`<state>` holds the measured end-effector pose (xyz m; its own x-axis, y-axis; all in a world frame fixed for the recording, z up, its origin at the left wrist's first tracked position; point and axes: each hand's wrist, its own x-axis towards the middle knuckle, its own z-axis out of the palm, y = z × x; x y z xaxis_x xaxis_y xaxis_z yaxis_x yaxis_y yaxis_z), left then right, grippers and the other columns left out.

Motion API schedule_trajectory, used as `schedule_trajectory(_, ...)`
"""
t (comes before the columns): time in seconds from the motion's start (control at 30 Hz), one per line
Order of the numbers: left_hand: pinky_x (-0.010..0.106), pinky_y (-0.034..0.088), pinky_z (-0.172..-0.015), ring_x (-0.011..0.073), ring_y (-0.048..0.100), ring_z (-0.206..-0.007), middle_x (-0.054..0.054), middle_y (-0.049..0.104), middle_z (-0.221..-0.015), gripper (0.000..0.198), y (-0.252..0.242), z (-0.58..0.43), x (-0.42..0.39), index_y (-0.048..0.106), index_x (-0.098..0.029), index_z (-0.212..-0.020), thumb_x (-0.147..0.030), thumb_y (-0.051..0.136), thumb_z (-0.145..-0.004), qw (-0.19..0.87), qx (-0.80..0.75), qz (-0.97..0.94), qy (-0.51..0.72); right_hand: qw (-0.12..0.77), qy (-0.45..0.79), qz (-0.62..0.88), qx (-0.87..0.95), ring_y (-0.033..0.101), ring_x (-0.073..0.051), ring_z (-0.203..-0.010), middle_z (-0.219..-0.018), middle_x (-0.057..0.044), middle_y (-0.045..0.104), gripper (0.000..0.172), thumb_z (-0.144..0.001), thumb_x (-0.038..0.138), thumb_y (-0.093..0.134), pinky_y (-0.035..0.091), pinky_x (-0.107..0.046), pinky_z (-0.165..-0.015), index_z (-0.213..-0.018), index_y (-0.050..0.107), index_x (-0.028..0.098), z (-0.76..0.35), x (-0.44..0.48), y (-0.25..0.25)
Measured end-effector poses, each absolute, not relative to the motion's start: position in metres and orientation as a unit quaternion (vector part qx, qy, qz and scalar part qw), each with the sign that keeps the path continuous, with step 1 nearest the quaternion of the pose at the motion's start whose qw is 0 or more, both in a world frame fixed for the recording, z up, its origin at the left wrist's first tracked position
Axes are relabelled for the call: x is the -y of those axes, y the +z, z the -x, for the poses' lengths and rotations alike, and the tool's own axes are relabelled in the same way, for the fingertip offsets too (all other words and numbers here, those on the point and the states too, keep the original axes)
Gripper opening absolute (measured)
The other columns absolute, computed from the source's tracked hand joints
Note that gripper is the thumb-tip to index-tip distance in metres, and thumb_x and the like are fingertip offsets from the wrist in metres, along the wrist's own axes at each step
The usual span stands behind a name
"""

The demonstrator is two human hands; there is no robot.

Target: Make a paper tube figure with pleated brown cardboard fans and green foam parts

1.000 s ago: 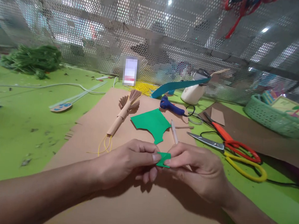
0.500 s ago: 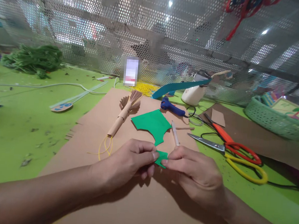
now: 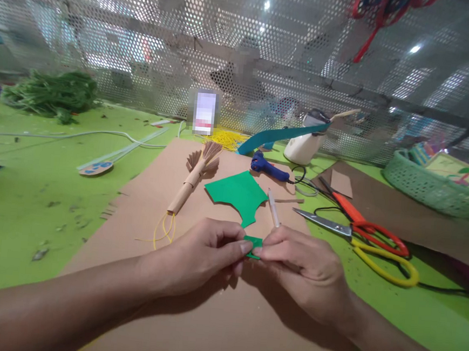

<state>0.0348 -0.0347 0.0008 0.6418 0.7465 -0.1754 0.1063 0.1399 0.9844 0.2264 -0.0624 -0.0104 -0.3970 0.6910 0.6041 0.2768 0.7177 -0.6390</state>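
Observation:
Between my two hands is a small green paper piece [image 3: 255, 241], mostly covered by my fingers. My left hand [image 3: 212, 252] pinches its left side, thumb on top. My right hand [image 3: 306, 270] grips the right side with thumb and fingers. Just beyond lies a larger green paper cutout [image 3: 239, 193] with curved notches. A white pencil-like stick [image 3: 274, 208] points away from my right hand; whether the hand touches it I cannot tell. Left of the cutout rests a rolled brown paper figure [image 3: 191, 185] with fanned ends and a yellow string loop [image 3: 166, 229].
Under my hands is brown paper [image 3: 222, 326] on a green table [image 3: 19, 223]. Scissors [image 3: 360, 234] with red and yellow handles lie right, below a green basket [image 3: 432, 183]. A blue glue gun [image 3: 271, 168], white jug [image 3: 304, 146] and yellow strands [image 3: 227, 138] stand farther back.
The small green piece has been tilted or folded so less of its face shows. My right fingers have shifted slightly inward. The other items stay where they were.

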Motion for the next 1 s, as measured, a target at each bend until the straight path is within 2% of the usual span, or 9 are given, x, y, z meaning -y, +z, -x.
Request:
schedule_trajectory(0.4, 0.023, 0.039, -0.051, 0.0086, 0.046, -0.048, -0.001, 0.052, -0.057, 0.029, -0.003, -0.036, 0.041, 0.05, -0.015, -0.066, -0.037, 0.055, -0.085, 0.707, -0.331, -0.563, 0.271, 0.47, 0.268, 0.33, 0.774, 0.057, -0.011, -0.067, -0.072, -0.001, 0.062, 0.008, -0.082, 0.007, 0.066, 0.045, -0.023, -0.06, -0.082, 0.068, 0.014, -0.221, 0.063, -0.004)
schedule_trajectory(0.63, 0.025, 0.039, -0.056, 0.0108, 0.049, -0.058, 0.0, 0.053, -0.063, 0.031, -0.01, -0.035, 0.044, 0.052, -0.015, -0.071, -0.038, 0.048, -0.091, 0.651, -0.334, -0.62, 0.284, 0.462, 0.364, 0.393, 0.707, 0.057, -0.011, -0.069, -0.073, 0.001, 0.061, 0.012, -0.087, 0.015, 0.062, 0.045, -0.023, -0.063, -0.076, 0.064, 0.018, -0.217, 0.066, -0.003)
schedule_trajectory(0.8, 0.024, 0.038, -0.058, 0.011, 0.048, -0.063, 0.0, 0.054, -0.068, 0.034, -0.003, -0.032, 0.044, 0.053, -0.016, -0.073, -0.036, 0.038, -0.095, 0.584, -0.348, -0.687, 0.256, 0.449, 0.414, 0.406, 0.68, 0.059, -0.017, -0.079, -0.081, -0.004, 0.062, 0.01, -0.086, 0.018, 0.062, 0.047, -0.03, -0.073, -0.076, 0.065, 0.016, -0.216, 0.061, -0.002)
schedule_trajectory(1.0, 0.021, 0.031, -0.048, 0.0092, 0.041, -0.055, -0.004, 0.046, -0.061, 0.03, -0.002, -0.034, 0.043, 0.052, -0.017, -0.073, -0.041, 0.046, -0.091, 0.551, -0.36, -0.711, 0.248, 0.447, 0.465, 0.402, 0.65, 0.058, -0.019, -0.08, -0.082, -0.005, 0.062, 0.009, -0.083, 0.016, 0.064, 0.046, -0.033, -0.074, -0.074, 0.065, 0.016, -0.217, 0.058, -0.001)
